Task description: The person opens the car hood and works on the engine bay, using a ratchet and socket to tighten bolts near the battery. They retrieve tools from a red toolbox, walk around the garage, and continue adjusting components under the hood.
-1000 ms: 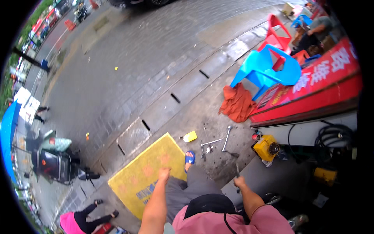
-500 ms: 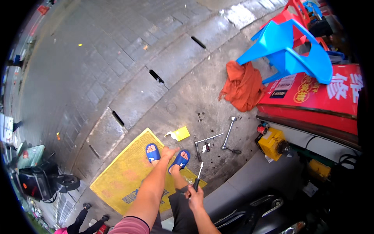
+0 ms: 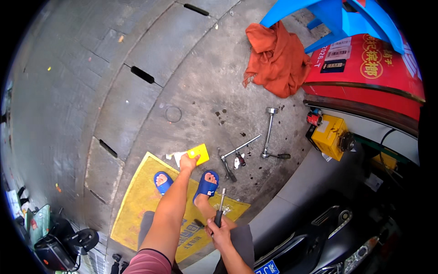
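Observation:
My left hand reaches down past my feet and closes on the near edge of a flat yellow box on the concrete. White paper or plastic sticks out beside that hand. Close to my right knee, my right hand grips a screwdriver by its black handle. Its metal shaft points up and away from me; the tip is too small to make out. To the right of the box lie an L-shaped wrench with a dark handle and a ratchet wrench with a long socket extension.
A yellow mat lies under my blue sandals. Farther right are an orange cloth, a blue plastic chair and a red box-like stand. A yellow carton and a dark motorbike stand at the right.
My left hand has moved forward from between my feet and taken hold of the yellow box. The right hand still holds the screwdriver. My view has shifted closer to the ground.

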### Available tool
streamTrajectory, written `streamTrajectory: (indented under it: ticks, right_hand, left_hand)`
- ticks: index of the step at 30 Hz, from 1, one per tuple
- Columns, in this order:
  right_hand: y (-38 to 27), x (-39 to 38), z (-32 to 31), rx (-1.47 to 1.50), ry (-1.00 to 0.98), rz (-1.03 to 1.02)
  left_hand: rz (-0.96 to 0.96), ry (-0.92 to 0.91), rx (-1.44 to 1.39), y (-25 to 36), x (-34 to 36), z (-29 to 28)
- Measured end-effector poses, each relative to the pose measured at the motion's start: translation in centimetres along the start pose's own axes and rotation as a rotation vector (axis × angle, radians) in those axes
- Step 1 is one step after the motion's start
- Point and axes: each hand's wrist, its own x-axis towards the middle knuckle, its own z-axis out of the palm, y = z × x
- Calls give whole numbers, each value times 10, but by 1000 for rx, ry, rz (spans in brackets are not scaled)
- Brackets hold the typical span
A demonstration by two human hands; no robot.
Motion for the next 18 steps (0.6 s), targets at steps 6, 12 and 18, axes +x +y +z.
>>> streamTrajectory:
  ticks: [6,12,18]
  right_hand:
    - [-27,-81,0,-369,303,-263]
    - [-101,-223,25,-580,19,-288]
    - [-143,-362,-1,-535,-335,-467]
  left_hand:
    - [325,-240,811,146,-282,-83]
    - [1094,-249,921,249,-519,-139]
    - [870,-786,1033,335,-653,-147]
